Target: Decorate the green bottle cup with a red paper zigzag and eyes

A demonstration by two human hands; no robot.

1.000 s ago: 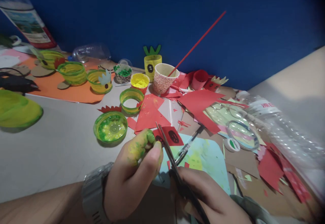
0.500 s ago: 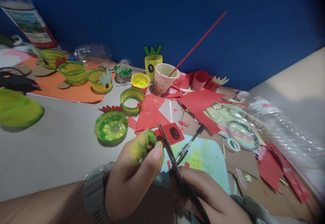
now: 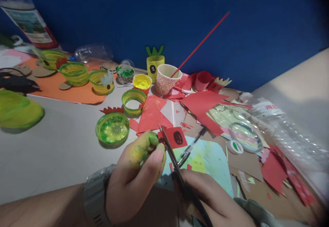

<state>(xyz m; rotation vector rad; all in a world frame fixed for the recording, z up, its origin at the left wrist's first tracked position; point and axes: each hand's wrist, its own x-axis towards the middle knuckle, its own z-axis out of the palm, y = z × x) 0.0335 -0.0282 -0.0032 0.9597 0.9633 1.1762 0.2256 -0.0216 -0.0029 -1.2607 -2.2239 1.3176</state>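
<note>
My left hand [image 3: 140,172], smeared with green and yellow paint, pinches one end of a small piece of red paper [image 3: 182,137]. Two black oval marks are drawn on that paper; the left one is partly hidden by my fingers and the blades. In my right hand [image 3: 205,192] are black-handled scissors [image 3: 174,158], their blades pointing up and away, nearly closed across the paper between the two marks. A black pen [image 3: 189,150] lies just beyond the scissors on a paint-stained light blue sheet [image 3: 213,156].
Painted bottle bottoms and rings [image 3: 112,131] stand to the left. Paint cups [image 3: 142,82] and a patterned paper cup [image 3: 167,83] with a red stick are at the back. Red paper [image 3: 203,107], a tape roll [image 3: 245,136] and a clear bottle [image 3: 290,127] lie right.
The free right part of the red paper has shifted and turned slightly against the blades. Both hands have stayed almost in place.
</note>
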